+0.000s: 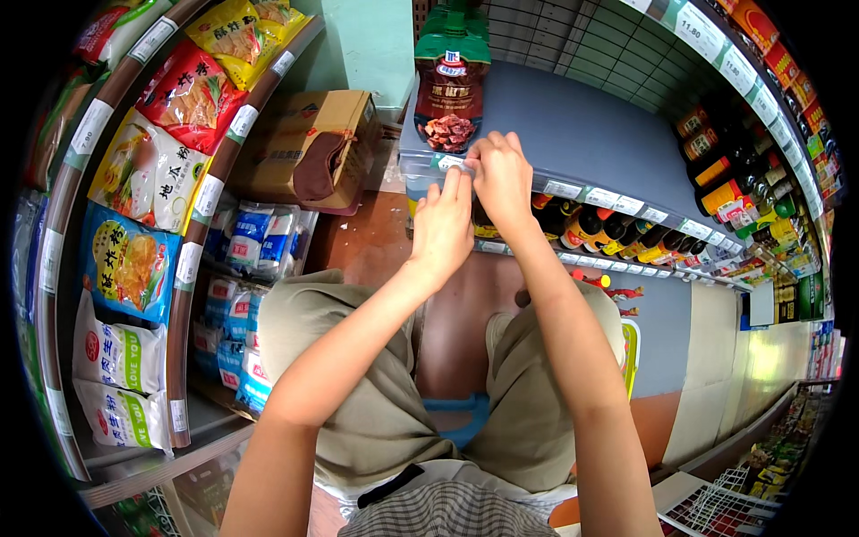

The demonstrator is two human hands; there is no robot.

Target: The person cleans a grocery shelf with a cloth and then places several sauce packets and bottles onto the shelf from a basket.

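Note:
My left hand (443, 225) and my right hand (500, 174) meet at the price-label strip on the front edge of a grey shelf (590, 127). The fingertips of both touch a paper price label (448, 162) in the strip's clear holder, the left from below and the right from its right side. Whether the fingers pinch the label is hard to tell. Just behind it stands a pouch of black pepper sauce (451, 101) with a green top, and more green-topped pouches stand in a row behind that one.
Bagged flour mixes (151, 171) fill the left shelves. A cardboard box (302, 148) with a dark red cloth stands on the floor. Sauce bottles (604, 231) line the lower shelf. A blue plastic stool (463, 419) is between my legs; a yellow-green basket rim (631, 356) shows at right.

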